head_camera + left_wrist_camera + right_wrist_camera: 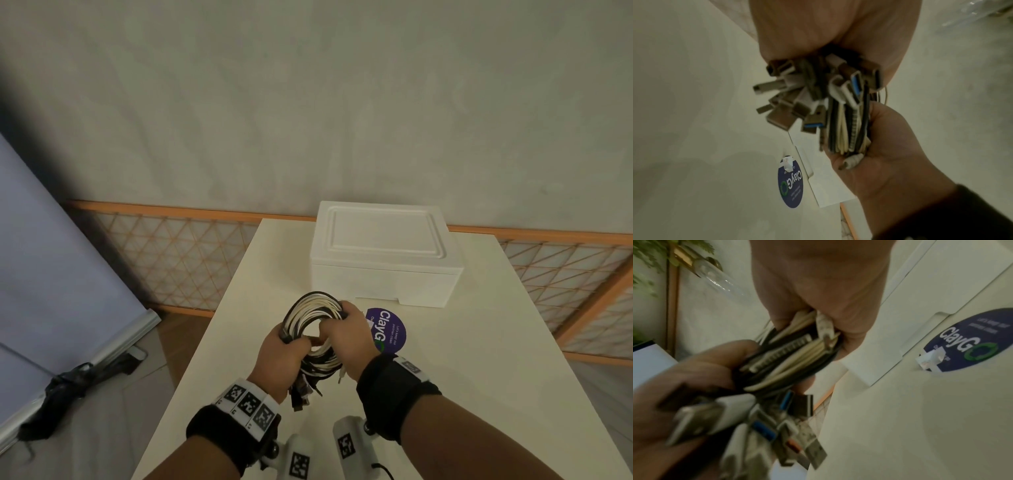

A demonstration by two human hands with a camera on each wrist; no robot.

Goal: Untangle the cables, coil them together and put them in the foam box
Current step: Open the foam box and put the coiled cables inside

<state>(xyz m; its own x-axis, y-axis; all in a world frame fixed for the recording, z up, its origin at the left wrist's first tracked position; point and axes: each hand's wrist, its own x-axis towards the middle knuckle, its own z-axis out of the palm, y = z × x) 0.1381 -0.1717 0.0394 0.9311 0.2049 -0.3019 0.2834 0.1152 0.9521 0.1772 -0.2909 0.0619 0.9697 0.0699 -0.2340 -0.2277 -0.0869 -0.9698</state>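
A white table (445, 342) carried the foam box (383, 253) at its far end, lid on, with a round purple sticker (387, 330) on the tabletop just before it. Above the near part of the table, clear of the surface, both hands held the cables (313, 329), already wound into one ring of black and white strands. The left hand (282, 356) had its fingers curled round the ring's near-left side, and the right hand (349, 337) gripped the right side. A bunch of plugs (809, 100) hung loose below the left hand. The coil looked light and limp, its smooth jackets likely to spring apart or slide if the grip eased, so the best hold seemed to be across all the strands at once, near where the plugs gathered. The box would probably need opening first, which would leave one hand to keep the whole ring together.
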